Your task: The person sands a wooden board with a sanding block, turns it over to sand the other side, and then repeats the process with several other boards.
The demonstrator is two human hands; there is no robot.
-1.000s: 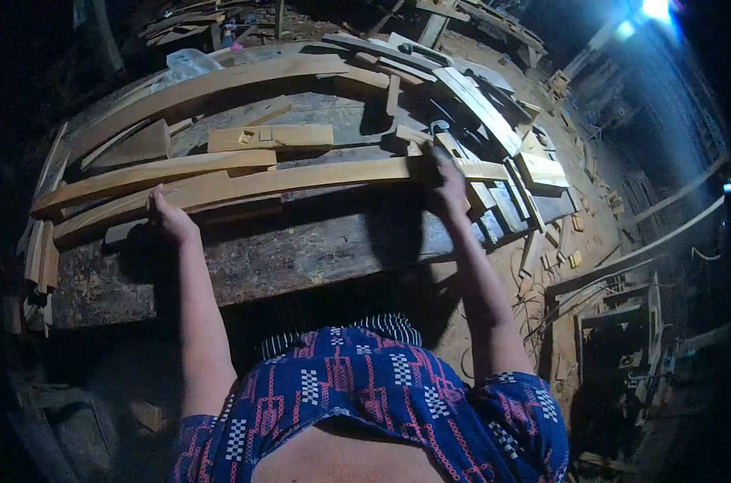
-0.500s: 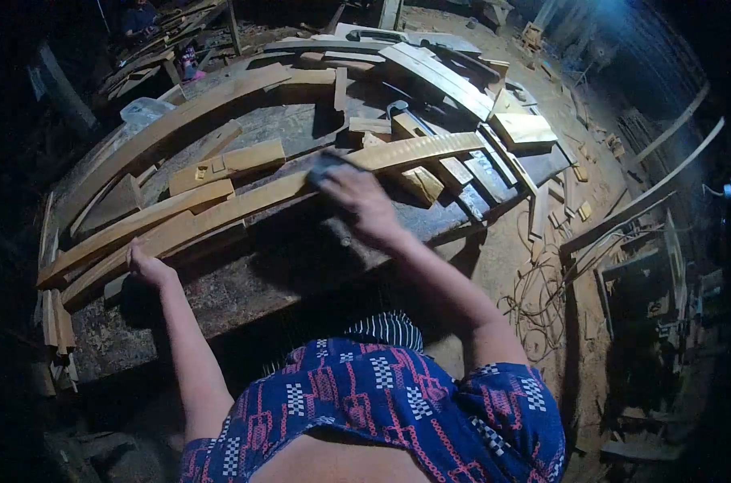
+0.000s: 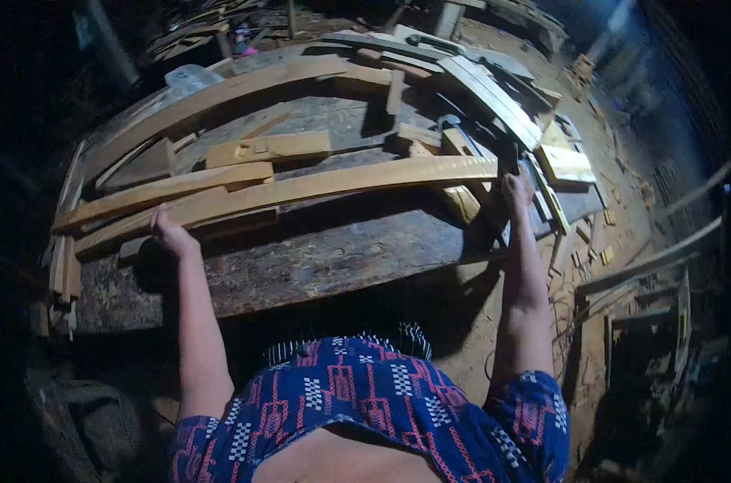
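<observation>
A long curved wooden strip (image 3: pixel 333 183) lies across the bench, its pale upper face lit towards the right end. My left hand (image 3: pixel 175 233) grips its near edge at the left part, thumb up against the wood. At the strip's far right end is my right hand (image 3: pixel 518 191), fingers closed around a dark pad (image 3: pixel 508 157) that looks like sandpaper; it is mostly in shadow. Behind the strip lie a shorter wooden piece (image 3: pixel 172 193) and a wooden block with a notch (image 3: pixel 293 146).
The worn wooden bench (image 3: pixel 325 249) carries a larger curved beam (image 3: pixel 220 95), a clear plastic bag (image 3: pixel 190 79) and long pale boards (image 3: pixel 494 101). A hammer-like metal head (image 3: pixel 449 121) shows among the blocks. Offcuts litter the floor at right, where frames (image 3: pixel 647 322) stand.
My right hand has slid with the dark pad from the strip's middle to its right end. My left hand keeps its hold on the strip. The view has shifted slightly.
</observation>
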